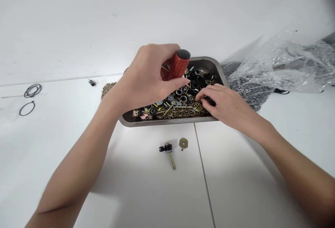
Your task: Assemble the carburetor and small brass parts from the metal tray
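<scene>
Over the metal tray (pixel 157 122): our left hand (pixel 146 74), fingers wrapped around the red tool handle (pixel 178 66); presumably stiff, light, best held mid-grip.
By the screws (pixel 180 111): our right hand (pixel 230 107), fingers curled; any hold, we cannot tell.

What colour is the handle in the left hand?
The handle is red with dark grid lines and a dark grey end cap, shown in the head view.
</scene>
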The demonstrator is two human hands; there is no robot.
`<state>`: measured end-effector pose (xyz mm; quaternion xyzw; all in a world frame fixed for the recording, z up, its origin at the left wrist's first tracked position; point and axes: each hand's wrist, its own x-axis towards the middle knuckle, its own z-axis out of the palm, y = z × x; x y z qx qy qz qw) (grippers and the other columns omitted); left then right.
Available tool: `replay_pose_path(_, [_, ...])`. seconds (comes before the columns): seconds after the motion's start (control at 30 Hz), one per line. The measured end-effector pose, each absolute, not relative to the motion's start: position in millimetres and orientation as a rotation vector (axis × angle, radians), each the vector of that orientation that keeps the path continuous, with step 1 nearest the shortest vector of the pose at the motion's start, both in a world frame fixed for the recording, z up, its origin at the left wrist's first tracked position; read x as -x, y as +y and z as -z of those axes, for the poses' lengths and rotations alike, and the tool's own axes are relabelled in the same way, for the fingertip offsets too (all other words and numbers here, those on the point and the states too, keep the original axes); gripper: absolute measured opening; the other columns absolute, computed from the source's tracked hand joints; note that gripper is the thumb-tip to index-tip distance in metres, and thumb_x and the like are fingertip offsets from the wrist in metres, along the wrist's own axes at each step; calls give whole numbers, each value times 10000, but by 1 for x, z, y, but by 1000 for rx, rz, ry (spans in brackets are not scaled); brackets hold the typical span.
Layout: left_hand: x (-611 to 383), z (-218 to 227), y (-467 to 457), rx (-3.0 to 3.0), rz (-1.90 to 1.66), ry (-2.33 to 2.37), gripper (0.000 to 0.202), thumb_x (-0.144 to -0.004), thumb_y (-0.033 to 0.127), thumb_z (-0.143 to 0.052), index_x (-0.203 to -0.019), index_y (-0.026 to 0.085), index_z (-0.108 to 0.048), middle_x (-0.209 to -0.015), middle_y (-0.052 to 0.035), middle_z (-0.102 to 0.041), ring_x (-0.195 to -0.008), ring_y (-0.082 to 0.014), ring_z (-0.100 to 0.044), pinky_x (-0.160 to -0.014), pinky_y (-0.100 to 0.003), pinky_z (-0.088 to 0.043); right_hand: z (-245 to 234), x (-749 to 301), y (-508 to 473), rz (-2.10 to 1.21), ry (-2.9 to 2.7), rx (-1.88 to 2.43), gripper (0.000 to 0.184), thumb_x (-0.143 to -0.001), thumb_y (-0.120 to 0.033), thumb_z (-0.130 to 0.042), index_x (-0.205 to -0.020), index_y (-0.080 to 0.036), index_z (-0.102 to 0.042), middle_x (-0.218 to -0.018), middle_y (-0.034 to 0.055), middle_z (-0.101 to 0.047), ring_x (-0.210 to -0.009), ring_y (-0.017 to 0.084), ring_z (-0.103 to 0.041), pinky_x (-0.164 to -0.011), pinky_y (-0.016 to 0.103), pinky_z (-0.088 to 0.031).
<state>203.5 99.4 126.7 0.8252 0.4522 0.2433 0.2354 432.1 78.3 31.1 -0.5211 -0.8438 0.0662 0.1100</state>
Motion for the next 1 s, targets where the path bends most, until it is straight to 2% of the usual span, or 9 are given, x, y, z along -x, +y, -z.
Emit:
replay_pose_path(0.53, [-201, -135, 93, -2301, -762, 1183, 158, -726, 315, -689, -708, 206, -575, -680, -37, -568, -640, -162, -505, -569, -320, -469, -33, -432, 78, -206, -2484, 1534, 207, -876, -177, -427, -903, -207, -630, -951, 47, -669, -903, 225, -583, -783, 362, -435])
replay_pose_path(0.77, [-199, -140, 88, -2329, -821, 1168, 120, -734, 263, -685, -711, 193, -590, -690, -45, -580, -636, -154, -513, -535, -308, -498, -34, -432, 78, -217, -2483, 1544, 211, -875, -172, -427, -911, -207, -631, -960, 45, -670, -919, 227, -580, -785, 363, -439])
replay_pose_path(1.0, [-196, -145, 86, -2415, -867, 1089, 79, -746, 189, -655, -718, 177, -583, -682, -34, -561, -641, -140, -529, -480, -267, -464, -34, -432, 78, -213, -2485, 1539, 211, -875, -180, -422, -902, -212, -629, -959, 48, -672, -917, 230, -585, -791, 372, -444])
